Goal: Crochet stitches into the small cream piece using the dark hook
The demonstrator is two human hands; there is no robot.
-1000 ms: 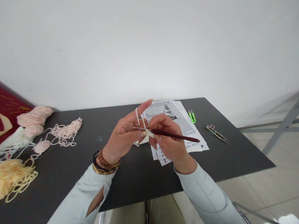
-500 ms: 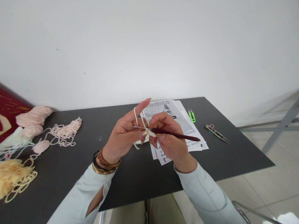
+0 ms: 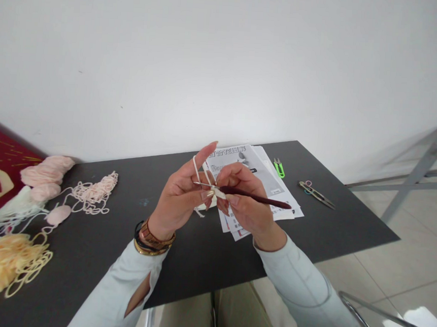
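A dark red crochet hook (image 3: 255,195) lies across my right hand (image 3: 251,200), its metal tip pointing left over a small piece of white crochet (image 3: 219,194). My right fingers are closed round the handle and touch the white piece. My left hand (image 3: 183,193) pinches the other side of that piece between thumb and fingers. White yarn (image 3: 196,168) loops over my raised left index finger and runs down to the hook. A short yarn end hangs below. The fingers partly hide the crochet piece.
Printed sheets (image 3: 269,184) lie beneath my hands on the black table (image 3: 190,268). Green snips (image 3: 279,168) and metal scissors (image 3: 316,194) are to the right. Pink yarn (image 3: 94,191), yellow yarn (image 3: 3,264) and a red bag or box (image 3: 3,170) are at the left.
The view has shifted very slightly. The hook's metal tip sits a little higher beside the left fingers; both hands keep their hold.
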